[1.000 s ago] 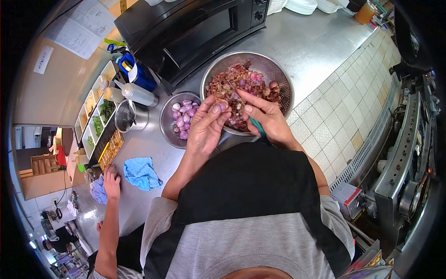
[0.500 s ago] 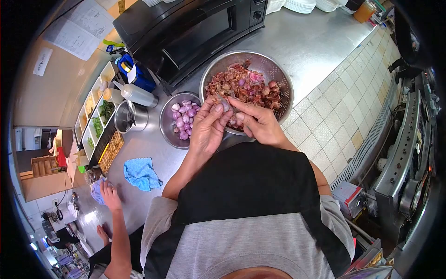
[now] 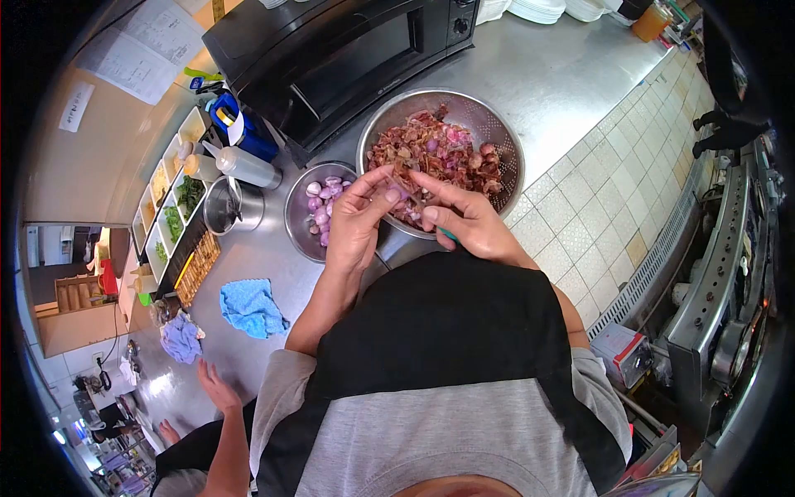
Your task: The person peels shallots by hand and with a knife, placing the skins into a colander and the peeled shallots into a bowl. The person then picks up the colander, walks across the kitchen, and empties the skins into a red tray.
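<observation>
Fingertips [image 3: 389, 196] of left hand [image 3: 354, 228] and right hand [image 3: 468, 225] pinch one shallot [image 3: 406, 193] over one colander [image 3: 507, 126].

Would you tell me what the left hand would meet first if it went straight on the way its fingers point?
The left hand points up and right: first the small shallot pinched at its fingertips, then probably the right hand just beyond, though depth is unclear.
</observation>
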`<control>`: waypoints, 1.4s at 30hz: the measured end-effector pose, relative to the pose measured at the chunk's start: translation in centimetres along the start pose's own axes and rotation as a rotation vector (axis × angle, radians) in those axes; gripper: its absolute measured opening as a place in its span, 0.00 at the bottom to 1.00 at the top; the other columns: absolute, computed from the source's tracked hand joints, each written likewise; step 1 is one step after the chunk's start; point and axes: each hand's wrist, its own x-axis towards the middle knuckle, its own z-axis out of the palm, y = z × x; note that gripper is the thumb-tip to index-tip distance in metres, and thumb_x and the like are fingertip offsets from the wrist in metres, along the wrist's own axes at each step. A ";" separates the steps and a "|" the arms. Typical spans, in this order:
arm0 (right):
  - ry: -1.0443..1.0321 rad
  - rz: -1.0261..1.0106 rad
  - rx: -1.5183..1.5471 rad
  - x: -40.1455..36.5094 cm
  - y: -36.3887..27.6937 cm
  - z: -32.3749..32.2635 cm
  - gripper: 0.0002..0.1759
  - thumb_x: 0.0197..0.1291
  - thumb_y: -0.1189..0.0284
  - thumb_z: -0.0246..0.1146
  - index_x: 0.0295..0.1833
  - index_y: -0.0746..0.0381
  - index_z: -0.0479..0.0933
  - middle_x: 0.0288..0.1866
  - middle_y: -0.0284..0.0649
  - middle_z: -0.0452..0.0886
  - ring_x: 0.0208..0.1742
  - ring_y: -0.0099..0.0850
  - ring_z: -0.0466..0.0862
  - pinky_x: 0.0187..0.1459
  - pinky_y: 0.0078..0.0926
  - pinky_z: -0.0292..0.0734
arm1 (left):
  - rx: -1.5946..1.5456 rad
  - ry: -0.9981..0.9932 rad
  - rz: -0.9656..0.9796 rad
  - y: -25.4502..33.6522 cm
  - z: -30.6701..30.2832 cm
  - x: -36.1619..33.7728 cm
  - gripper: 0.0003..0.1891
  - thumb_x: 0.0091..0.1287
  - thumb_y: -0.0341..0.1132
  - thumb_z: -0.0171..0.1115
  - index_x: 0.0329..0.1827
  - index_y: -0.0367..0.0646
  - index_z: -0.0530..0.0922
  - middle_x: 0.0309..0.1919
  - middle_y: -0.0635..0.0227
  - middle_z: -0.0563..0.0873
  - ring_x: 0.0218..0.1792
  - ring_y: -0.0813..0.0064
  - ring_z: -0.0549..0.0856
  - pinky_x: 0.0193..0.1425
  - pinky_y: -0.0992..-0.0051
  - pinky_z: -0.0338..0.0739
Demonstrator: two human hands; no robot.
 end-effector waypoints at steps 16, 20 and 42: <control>-0.034 0.064 0.199 0.4 0.3 -0.8 0.22 0.68 0.72 0.52 0.67 0.58 0.67 0.31 0.33 0.73 0.23 0.18 0.68 0.24 0.14 0.65 | -0.119 -0.101 -0.075 0.7 -0.7 0.2 0.18 0.66 0.27 0.57 0.58 0.34 0.73 0.44 0.64 0.83 0.43 0.76 0.83 0.49 0.78 0.78; -0.007 0.081 0.048 0.3 0.1 -0.7 0.23 0.67 0.73 0.52 0.68 0.58 0.65 0.31 0.33 0.72 0.24 0.19 0.69 0.24 0.14 0.65 | -0.060 -0.054 -0.030 0.4 0.1 0.0 0.17 0.64 0.26 0.59 0.57 0.35 0.74 0.42 0.66 0.83 0.43 0.78 0.82 0.50 0.79 0.76; -0.074 0.070 0.211 0.4 0.2 -0.7 0.21 0.67 0.72 0.53 0.65 0.63 0.64 0.32 0.35 0.73 0.24 0.19 0.68 0.22 0.15 0.63 | -0.061 -0.077 -0.090 -0.3 -0.6 0.2 0.15 0.66 0.28 0.59 0.55 0.34 0.75 0.42 0.63 0.84 0.37 0.75 0.85 0.45 0.78 0.81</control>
